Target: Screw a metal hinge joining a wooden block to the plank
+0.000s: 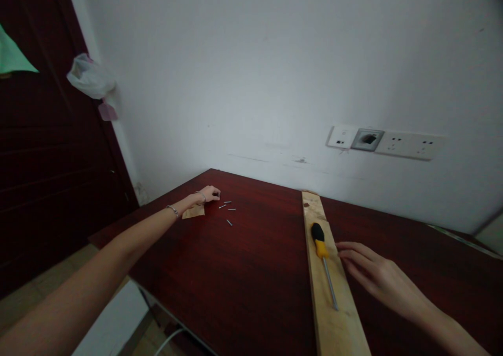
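Observation:
At the far left of the table, my left hand (211, 193) is closed, its fingertips pinched together low over the tabletop. What the pinch holds, if anything, is too small to make out. Several small metal screws or nails (229, 222) lie loose just right of it. A piece of tan paper or card (193, 212) rests under that wrist. My right hand (369, 272) has its fingers stretched out, their tips at the right edge of a long wooden board (338, 330). On this board lies a screwdriver (321, 248) with a black and yellow handle, its shaft pointing toward me.
The dark red table (259, 262) meets a white wall (243, 84) at the back. Sockets and switches (393, 142) are set in the wall at right. A white plastic bag (90, 78) hangs by a dark door (43, 152). A white cable (168, 340) runs below the table's front edge.

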A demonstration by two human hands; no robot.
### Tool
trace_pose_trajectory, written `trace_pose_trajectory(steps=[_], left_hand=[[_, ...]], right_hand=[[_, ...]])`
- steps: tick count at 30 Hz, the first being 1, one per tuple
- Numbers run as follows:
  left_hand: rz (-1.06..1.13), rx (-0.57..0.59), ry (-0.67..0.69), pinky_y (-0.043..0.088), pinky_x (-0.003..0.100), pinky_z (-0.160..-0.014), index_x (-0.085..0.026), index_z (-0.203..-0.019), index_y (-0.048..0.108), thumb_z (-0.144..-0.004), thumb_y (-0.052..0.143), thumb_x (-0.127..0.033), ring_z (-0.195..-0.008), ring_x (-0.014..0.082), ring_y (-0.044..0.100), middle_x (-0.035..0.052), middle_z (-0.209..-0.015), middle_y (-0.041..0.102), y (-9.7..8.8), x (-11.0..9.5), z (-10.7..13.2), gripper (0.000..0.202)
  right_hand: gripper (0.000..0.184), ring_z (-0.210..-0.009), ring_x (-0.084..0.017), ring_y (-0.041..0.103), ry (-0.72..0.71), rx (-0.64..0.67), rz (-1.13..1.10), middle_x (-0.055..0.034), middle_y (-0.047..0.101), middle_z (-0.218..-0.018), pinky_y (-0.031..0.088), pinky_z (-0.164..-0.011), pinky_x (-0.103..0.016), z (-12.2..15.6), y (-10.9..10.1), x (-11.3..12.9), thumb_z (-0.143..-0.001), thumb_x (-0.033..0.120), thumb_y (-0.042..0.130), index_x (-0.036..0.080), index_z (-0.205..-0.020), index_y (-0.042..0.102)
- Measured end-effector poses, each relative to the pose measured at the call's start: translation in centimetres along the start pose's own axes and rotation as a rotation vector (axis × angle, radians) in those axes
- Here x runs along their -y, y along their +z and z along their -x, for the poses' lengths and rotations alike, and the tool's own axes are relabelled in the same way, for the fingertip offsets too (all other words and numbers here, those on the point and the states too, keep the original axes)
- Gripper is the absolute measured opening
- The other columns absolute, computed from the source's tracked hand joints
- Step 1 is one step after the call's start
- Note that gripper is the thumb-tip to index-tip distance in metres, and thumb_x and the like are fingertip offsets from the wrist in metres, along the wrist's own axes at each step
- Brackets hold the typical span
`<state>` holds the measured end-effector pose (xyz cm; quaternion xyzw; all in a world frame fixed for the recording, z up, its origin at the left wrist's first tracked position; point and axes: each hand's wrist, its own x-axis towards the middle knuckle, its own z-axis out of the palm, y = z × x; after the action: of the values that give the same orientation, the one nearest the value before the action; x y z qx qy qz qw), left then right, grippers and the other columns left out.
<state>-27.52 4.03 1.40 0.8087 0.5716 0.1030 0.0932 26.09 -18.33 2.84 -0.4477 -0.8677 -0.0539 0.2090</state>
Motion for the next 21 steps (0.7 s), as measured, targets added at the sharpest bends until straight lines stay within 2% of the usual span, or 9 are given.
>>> trace_pose_trajectory(steps=[7, 12, 15, 18, 21], left_hand=[[0.076, -0.017, -0.049, 0.046, 0.022, -0.075, -0.016, -0.091, 0.068, -0.072, 0.062, -0.028, -0.087, 0.0182, 0.064, 0.0050, -0.096, 0.071, -0.1, 0.0, 0.4, 0.023], [0.110, -0.044, -0.088, 0.046, 0.024, -0.086, -0.011, -0.115, 0.062, -0.068, 0.065, -0.026, -0.105, 0.0221, 0.062, 0.0135, -0.121, 0.064, -0.3, -0.2, 0.4, 0.049], [0.117, -0.039, -0.098, 0.047, 0.024, -0.085, -0.009, -0.119, 0.061, -0.068, 0.065, -0.025, -0.104, 0.0221, 0.063, 0.0150, -0.120, 0.064, -0.7, -0.6, 0.5, 0.053], [0.119, -0.043, -0.112, 0.048, 0.024, -0.083, -0.008, -0.119, 0.061, -0.068, 0.064, -0.025, -0.103, 0.0225, 0.063, 0.0152, -0.116, 0.066, -0.9, -1.0, 0.5, 0.054], [0.123, -0.056, -0.138, 0.048, 0.023, -0.080, -0.009, -0.118, 0.061, -0.068, 0.064, -0.024, -0.100, 0.0215, 0.064, 0.0135, -0.114, 0.067, -0.8, -1.1, 0.4, 0.052]], right_hand=[[0.030, -0.103, -0.021, 0.066, 0.085, 0.054, -0.049, -0.0065, 0.066, -0.117, 0.058, -0.084, -0.034, -0.7, 0.5, 1.4, -0.093, 0.036, 0.038, 0.026, -0.103, 0.066], [0.039, -0.086, -0.023, 0.069, 0.333, 0.076, -0.033, -0.0110, 0.064, -0.111, 0.055, -0.074, -0.036, -2.7, 1.7, 2.3, -0.092, 0.042, 0.036, 0.021, -0.120, 0.054], [0.046, -0.086, -0.026, 0.069, 0.465, 0.144, -0.017, -0.0134, 0.065, -0.104, 0.051, -0.076, -0.038, -4.3, 2.8, 2.3, -0.091, 0.042, 0.037, 0.016, -0.127, 0.047], [0.051, -0.093, -0.032, 0.068, 0.527, 0.236, 0.009, -0.0164, 0.068, -0.099, 0.048, -0.076, -0.039, -5.6, 3.4, 2.4, -0.091, 0.046, 0.036, 0.013, -0.131, 0.041], [0.053, -0.092, -0.036, 0.068, 0.574, 0.286, 0.046, -0.0188, 0.069, -0.098, 0.047, -0.073, -0.041, -6.6, 3.3, 2.9, -0.091, 0.050, 0.034, 0.014, -0.130, 0.040]])
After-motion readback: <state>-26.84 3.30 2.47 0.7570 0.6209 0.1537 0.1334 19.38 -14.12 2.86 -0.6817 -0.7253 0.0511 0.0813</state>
